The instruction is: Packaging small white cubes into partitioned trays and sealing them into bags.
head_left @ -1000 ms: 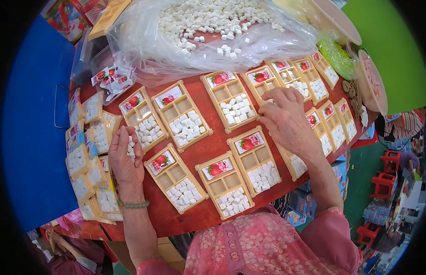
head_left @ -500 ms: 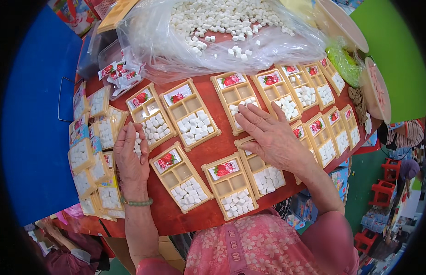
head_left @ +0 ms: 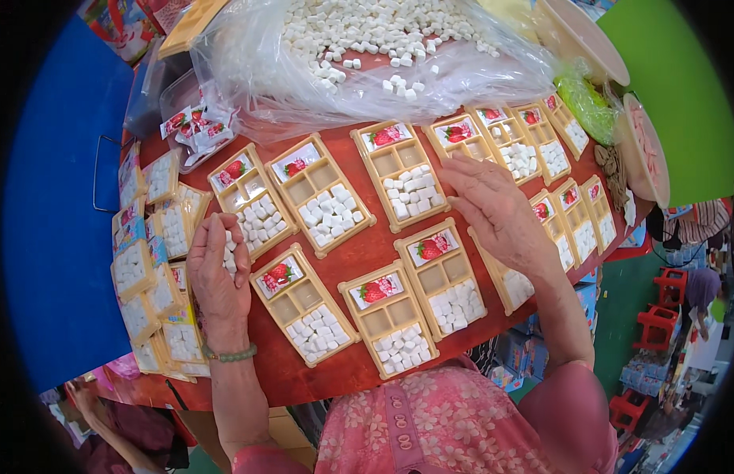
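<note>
My left hand [head_left: 217, 276] is curled at the left of the table, closed around several small white marshmallows [head_left: 229, 251]. Stretched fingers of my right hand [head_left: 505, 217] lie over a beige compartment tray [head_left: 432, 141] in the back row, hiding most of its large compartment. A strawberry-printed packet [head_left: 457, 130] shows in that tray's top slot. Just left, another tray [head_left: 387, 163] has its large compartment filled with marshmallows and two small compartments bare. Nearest my left hand are a filled tray [head_left: 282, 237] behind and another [head_left: 285, 306] in front.
A large clear plastic bag [head_left: 327, 103] of loose marshmallows spreads across the back. Stacked filled trays [head_left: 158, 276] stand at the left edge, near a clear box [head_left: 171, 99] of packets. Round bowls [head_left: 647, 150] and a green bag [head_left: 586, 107] stand at the right.
My right hand has moved right and back, from one back-row tray to its right neighbour, uncovering the first tray's marshmallows. My left hand keeps its marshmallows. The whole view has shifted slightly.
</note>
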A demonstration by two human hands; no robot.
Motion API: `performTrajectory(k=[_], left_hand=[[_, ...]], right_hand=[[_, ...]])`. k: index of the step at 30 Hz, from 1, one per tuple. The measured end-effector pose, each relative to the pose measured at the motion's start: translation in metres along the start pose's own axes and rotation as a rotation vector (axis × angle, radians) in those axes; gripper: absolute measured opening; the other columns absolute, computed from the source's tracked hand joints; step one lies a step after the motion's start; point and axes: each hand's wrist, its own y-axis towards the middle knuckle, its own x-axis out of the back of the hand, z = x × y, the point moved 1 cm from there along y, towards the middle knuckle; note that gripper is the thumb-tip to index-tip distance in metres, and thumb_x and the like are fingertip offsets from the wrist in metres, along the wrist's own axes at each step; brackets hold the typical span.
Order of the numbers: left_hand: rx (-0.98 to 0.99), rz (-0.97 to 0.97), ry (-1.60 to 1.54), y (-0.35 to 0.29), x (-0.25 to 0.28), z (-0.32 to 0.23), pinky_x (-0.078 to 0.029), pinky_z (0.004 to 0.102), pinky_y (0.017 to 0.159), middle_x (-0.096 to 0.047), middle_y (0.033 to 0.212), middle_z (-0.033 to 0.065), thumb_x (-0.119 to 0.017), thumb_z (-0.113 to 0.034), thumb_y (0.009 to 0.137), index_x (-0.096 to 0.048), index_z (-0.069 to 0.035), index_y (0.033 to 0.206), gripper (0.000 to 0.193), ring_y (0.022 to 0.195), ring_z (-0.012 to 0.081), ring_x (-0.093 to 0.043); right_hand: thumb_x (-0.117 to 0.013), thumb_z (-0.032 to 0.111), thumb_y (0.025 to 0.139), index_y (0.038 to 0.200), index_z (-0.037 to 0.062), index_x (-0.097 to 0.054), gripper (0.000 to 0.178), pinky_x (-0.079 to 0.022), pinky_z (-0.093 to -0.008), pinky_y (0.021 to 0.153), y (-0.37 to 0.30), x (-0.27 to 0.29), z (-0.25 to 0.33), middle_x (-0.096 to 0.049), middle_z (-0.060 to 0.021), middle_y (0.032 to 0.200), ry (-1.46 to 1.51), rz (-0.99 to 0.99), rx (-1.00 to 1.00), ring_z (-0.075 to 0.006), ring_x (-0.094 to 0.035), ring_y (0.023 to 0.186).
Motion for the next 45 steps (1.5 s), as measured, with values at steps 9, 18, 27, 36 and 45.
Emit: performTrajectory(k=[9,18,27,36,45], left_hand=[[0.012,0.226,0.034,-0.036,-0.028,-0.002,-0.029,0.0164,0.042,-0.052,0.07,0.001,-0.058,-0.029,0.1,-0.06,-0.003,0.1,0.026,0.05,0.0044,-0.043],[0.217,0.352,-0.046,-0.048,-0.073,-0.005,-0.026,0.0162,0.041,-0.053,0.07,-0.0002,-0.059,-0.031,0.1,-0.062,-0.003,0.096,0.029,0.053,0.0038,-0.048],[0.364,0.275,-0.242,-0.032,-0.08,0.015,-0.028,0.0163,0.039,-0.054,0.079,0.0017,-0.054,-0.031,0.101,-0.058,-0.001,0.105,0.031,0.052,0.0056,-0.045],[0.339,0.353,-0.246,-0.028,-0.063,0.013,-0.028,0.0171,0.039,-0.053,0.086,0.0044,-0.05,-0.027,0.102,-0.058,0.001,0.108,0.029,0.056,0.0062,-0.044],[0.33,0.345,-0.226,-0.026,-0.059,0.018,-0.028,0.0172,0.041,-0.054,0.085,0.0036,-0.051,-0.026,0.102,-0.058,0.001,0.108,0.029,0.057,0.0065,-0.044]], right_hand=[[-0.068,0.004,0.083,0.097,0.004,-0.07,0.015,-0.045,-0.0391,0.086,0.009,-0.003,0.01,-0.065,-0.0089,0.091,-0.032,-0.085,0.079,-0.0274,-0.061,0.091],[-0.063,0.001,0.075,0.104,0.0073,-0.068,0.03,-0.043,-0.0401,0.092,0.003,-0.028,0.023,-0.064,-0.0075,0.1,-0.096,0.034,0.189,-0.0267,-0.06,0.1],[-0.065,0.009,0.084,0.102,0.0049,-0.066,0.018,-0.042,-0.0405,0.092,0.01,-0.033,0.019,-0.063,-0.0094,0.097,-0.031,-0.003,0.098,-0.0276,-0.059,0.099],[-0.067,0.009,0.085,0.089,0.0053,-0.063,0.007,-0.04,-0.0413,0.089,0.019,-0.042,0.021,-0.06,-0.0089,0.089,-0.082,0.038,0.072,-0.0273,-0.059,0.093],[-0.064,0.005,0.089,0.092,0.0002,-0.06,0.007,-0.047,-0.0361,0.071,0.027,-0.025,0.009,-0.06,-0.0115,0.083,0.298,-0.077,-0.056,-0.0267,-0.059,0.079]])
